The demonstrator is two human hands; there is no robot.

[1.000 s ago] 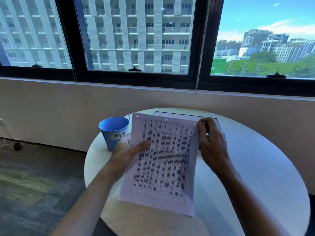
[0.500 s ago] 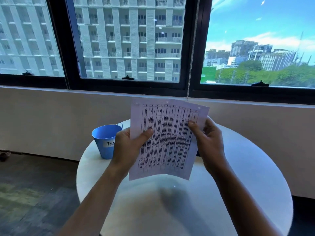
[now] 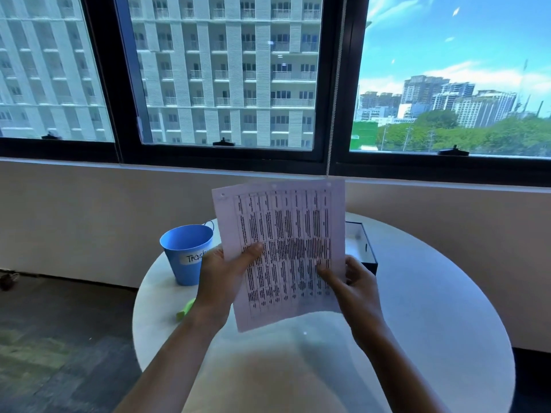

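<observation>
A white sheet of paper [image 3: 286, 234] printed with columns of dark text is held upright above the round white table [image 3: 417, 323]. My left hand [image 3: 223, 275] grips its left edge, thumb across the front. My right hand [image 3: 354, 284] pinches the lower right edge, thumb on the printed side. Three punched holes run along the sheet's top edge.
A blue bucket [image 3: 186, 254] labelled "Trash" stands at the table's back left. A green highlighter [image 3: 185, 310] lies on the table near my left wrist. An open dark box [image 3: 362, 248] sits behind the paper at the right. A low wall and windows rise behind the table.
The sheet has been lifted off the table and raised upright in front of me. My right hand slid from the top right corner down to the lower right edge.
</observation>
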